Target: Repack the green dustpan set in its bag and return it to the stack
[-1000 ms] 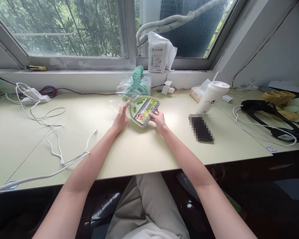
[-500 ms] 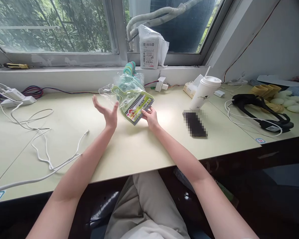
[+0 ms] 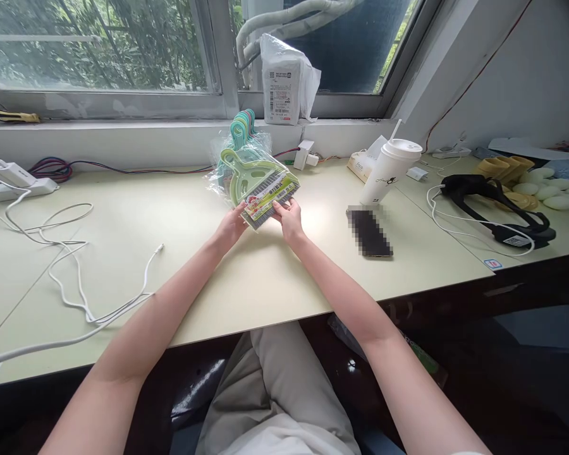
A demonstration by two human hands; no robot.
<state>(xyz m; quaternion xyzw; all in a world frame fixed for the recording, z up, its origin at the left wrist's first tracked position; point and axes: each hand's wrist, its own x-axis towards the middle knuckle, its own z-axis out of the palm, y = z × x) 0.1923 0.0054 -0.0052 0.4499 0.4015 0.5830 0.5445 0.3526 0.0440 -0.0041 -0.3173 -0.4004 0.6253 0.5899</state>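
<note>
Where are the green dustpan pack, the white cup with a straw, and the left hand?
green dustpan pack [image 3: 258, 183]: head view, on the green pan.
white cup [image 3: 387, 170]: head view, on its side wall.
left hand [image 3: 231, 227]: head view, on the back of the hand.

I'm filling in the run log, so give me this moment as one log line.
left hand: grips packaged dustpan set | right hand: grips same pack's label end | pack: tilted, lifted above desk | nearby: lidded cup, white cable

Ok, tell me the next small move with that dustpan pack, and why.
Probably pull the wrap open at the near edge. Both the left hand and right hand pinch the dustpan pack at its label end, lifted off the desk, and the clear wrap looks sealed around it.
</note>
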